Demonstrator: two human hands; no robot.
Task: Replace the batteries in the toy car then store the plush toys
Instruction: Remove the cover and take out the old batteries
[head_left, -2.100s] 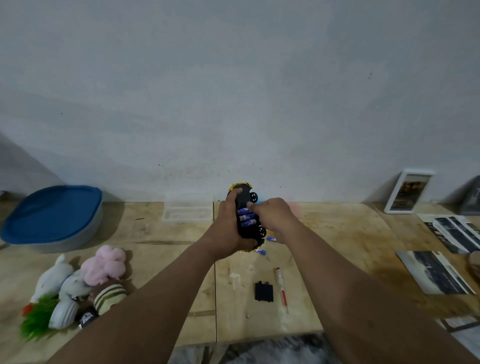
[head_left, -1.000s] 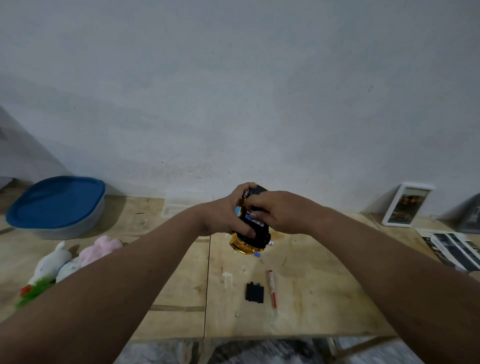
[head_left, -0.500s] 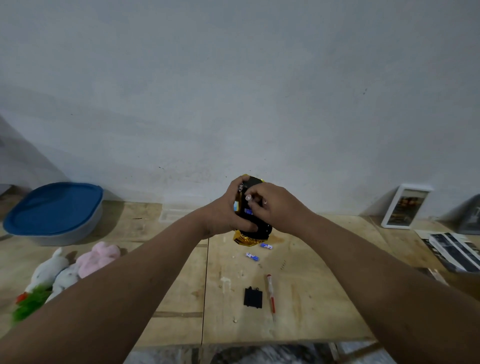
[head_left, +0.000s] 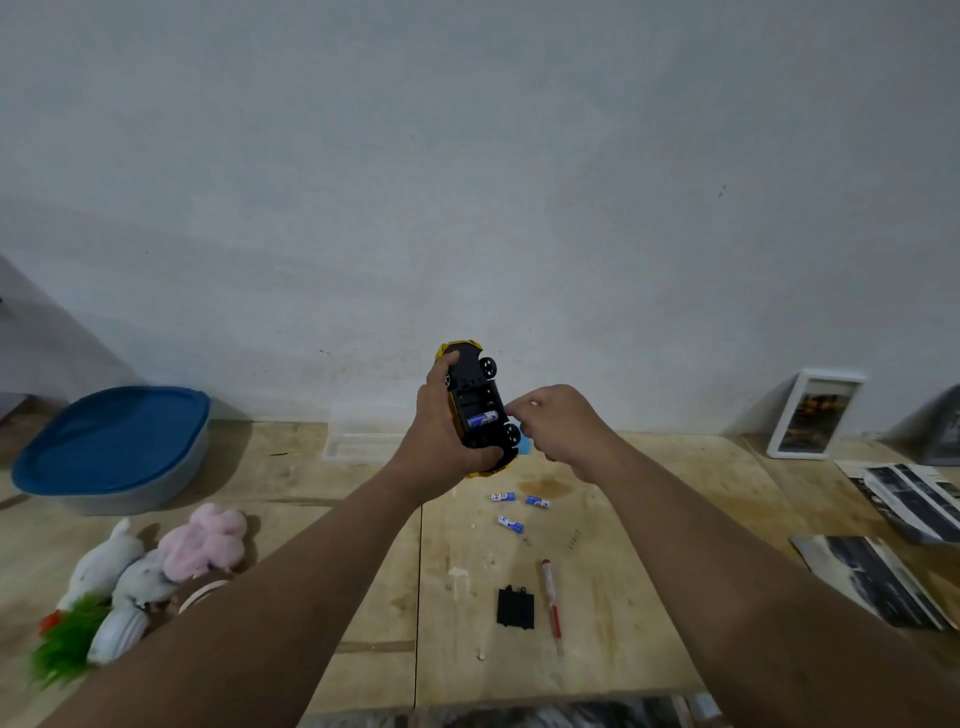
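The wooden table (head_left: 363, 519) carries everything else: the blue-lidded tub (head_left: 111, 441) at far left, the plush toys (head_left: 156, 566) heaped in front of it and not yet stored. My left hand (head_left: 441, 431) grasps the toy car (head_left: 478, 405) above the table, belly toward me, black underside with yellow body peeking at the edges. My right hand (head_left: 556, 426) sits just beside it, fingers curled; whether they pinch anything I cannot tell. The compartment is open with one battery (head_left: 483, 418) seated. Three batteries (head_left: 511, 506) lie loose below, the cover (head_left: 515, 607) and screwdriver (head_left: 550, 597) nearer me. I judge the swap roughly midway.
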